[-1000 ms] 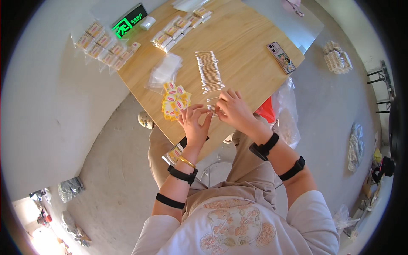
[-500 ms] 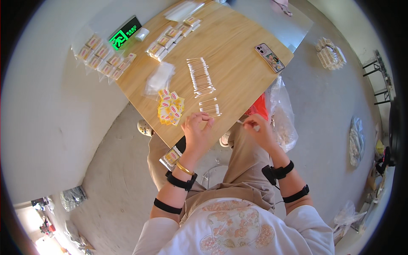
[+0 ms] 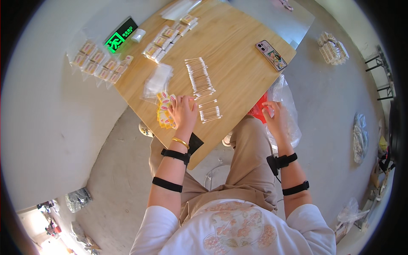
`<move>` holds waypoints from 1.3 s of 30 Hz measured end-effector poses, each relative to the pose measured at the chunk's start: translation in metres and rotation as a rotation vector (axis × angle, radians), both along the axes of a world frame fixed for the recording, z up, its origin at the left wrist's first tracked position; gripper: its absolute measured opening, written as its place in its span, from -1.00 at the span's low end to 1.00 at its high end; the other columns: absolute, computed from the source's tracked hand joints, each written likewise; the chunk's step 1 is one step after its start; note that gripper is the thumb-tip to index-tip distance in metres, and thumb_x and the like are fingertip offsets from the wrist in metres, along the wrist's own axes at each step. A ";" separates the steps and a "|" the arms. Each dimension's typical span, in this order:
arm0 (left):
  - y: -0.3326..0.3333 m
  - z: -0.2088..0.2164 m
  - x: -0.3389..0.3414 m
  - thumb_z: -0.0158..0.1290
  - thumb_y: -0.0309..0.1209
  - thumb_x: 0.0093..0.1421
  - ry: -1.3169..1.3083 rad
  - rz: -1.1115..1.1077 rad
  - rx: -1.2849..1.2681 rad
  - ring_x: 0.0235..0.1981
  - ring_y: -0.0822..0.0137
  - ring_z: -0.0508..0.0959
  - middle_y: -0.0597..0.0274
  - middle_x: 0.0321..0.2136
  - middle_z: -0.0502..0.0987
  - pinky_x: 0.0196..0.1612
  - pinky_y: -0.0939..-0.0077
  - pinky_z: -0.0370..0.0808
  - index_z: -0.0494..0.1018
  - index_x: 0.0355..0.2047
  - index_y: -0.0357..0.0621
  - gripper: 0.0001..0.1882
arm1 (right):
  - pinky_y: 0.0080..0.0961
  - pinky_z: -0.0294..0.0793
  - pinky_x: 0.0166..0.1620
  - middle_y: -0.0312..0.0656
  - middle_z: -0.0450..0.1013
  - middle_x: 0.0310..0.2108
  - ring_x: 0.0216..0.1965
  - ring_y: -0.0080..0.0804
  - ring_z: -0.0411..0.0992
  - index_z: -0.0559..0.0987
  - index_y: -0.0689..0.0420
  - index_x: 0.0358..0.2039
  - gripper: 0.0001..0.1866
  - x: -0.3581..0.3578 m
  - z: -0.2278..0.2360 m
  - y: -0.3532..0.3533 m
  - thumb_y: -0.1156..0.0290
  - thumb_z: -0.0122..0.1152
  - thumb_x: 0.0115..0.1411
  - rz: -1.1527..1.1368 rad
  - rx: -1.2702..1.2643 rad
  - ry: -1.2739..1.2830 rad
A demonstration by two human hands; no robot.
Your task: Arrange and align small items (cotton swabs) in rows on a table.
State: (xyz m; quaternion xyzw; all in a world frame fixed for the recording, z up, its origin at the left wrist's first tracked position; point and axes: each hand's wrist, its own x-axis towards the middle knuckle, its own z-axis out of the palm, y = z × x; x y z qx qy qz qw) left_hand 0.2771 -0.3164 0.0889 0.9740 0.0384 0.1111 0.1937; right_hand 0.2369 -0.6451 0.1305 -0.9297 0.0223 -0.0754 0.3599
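Observation:
My left hand (image 3: 183, 112) reaches over the right side of a pile of yellow-and-white cards (image 3: 165, 111), fingers bent forward and a little apart; whether it touches a card I cannot tell. To its right lies a short row of cotton swabs (image 3: 210, 114), with one single swab (image 3: 208, 103) just beyond it and a longer row of swabs (image 3: 199, 77) farther up the table. Off the table's right edge, my right hand (image 3: 276, 119) hovers by a red bag (image 3: 260, 109) and a clear plastic bag (image 3: 292, 100), thumb and fingers apart, nothing visible in it.
Clear empty sachets (image 3: 158, 78) lie beyond the cards on the wooden table (image 3: 238, 51). Filled packs (image 3: 161, 41) are stacked at the far left, with more bagged packs (image 3: 100, 61) near the green sign (image 3: 121, 36). A phone (image 3: 271, 55) sits at the right edge.
My left hand has moved left and away from me, from beside the short swab row to the cards. My right hand has moved right, off the table, and the swab in it no longer shows.

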 end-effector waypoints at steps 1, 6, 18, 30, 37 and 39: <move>-0.002 -0.001 0.004 0.20 -0.28 0.09 -0.023 0.001 0.022 0.03 0.14 0.38 0.30 -0.16 0.45 0.11 0.07 0.17 0.53 -0.26 0.13 -0.81 | -0.28 0.40 0.06 -0.06 0.43 -0.18 -0.10 -0.13 0.44 0.60 0.10 -0.17 -0.80 -0.001 -0.005 0.000 0.48 0.26 0.17 -0.003 -0.002 0.002; -0.001 -0.004 0.013 0.21 -0.28 0.07 -0.037 -0.003 0.043 -0.02 0.14 0.39 0.33 -0.22 0.46 0.07 0.10 0.18 0.53 -0.40 0.13 -0.90 | -0.32 0.42 0.02 -0.10 0.45 -0.19 -0.09 -0.18 0.45 0.61 0.11 -0.20 -0.84 -0.003 -0.019 0.010 0.49 0.25 0.17 -0.001 0.161 -0.001; 0.001 0.001 -0.004 0.21 -0.36 0.07 -0.027 -0.195 -0.005 -0.03 0.26 0.41 0.42 -0.23 0.46 0.06 0.19 0.22 0.57 -0.40 0.15 -0.93 | -0.31 0.39 0.04 -0.11 0.43 -0.18 -0.03 -0.16 0.39 0.59 0.16 -0.22 -0.85 0.002 -0.016 0.046 0.50 0.24 0.17 0.137 0.201 0.060; -0.026 0.003 -0.035 0.07 -0.42 0.14 0.034 -0.269 0.030 0.07 0.21 0.38 0.31 -0.05 0.45 0.13 0.13 0.22 0.52 -0.02 0.02 -0.64 | -0.08 -0.02 0.41 -0.03 0.11 0.40 0.42 -0.07 0.03 0.21 0.18 0.35 -0.25 0.006 -0.034 0.117 0.04 0.14 0.28 0.522 -0.328 -0.101; -0.020 0.000 -0.059 -0.02 -0.25 0.28 -0.002 -0.191 0.018 0.38 0.09 0.09 0.08 0.29 0.19 0.41 -0.07 -0.14 0.16 0.33 -0.26 -0.34 | -0.09 -0.19 0.46 -0.08 -0.02 0.46 0.49 -0.13 -0.14 0.14 0.14 0.41 -0.15 0.011 -0.047 0.130 -0.10 0.08 0.27 0.536 -0.389 -0.103; -0.017 -0.004 -0.063 -0.07 -0.16 0.33 0.017 -0.169 0.046 0.45 0.06 -0.03 0.04 0.36 0.11 0.45 -0.11 -0.26 0.09 0.36 -0.29 -0.30 | -0.08 -0.19 0.47 -0.04 -0.03 0.46 0.49 -0.12 -0.13 0.12 0.17 0.41 -0.13 0.011 -0.047 0.129 -0.10 0.10 0.25 0.537 -0.396 -0.076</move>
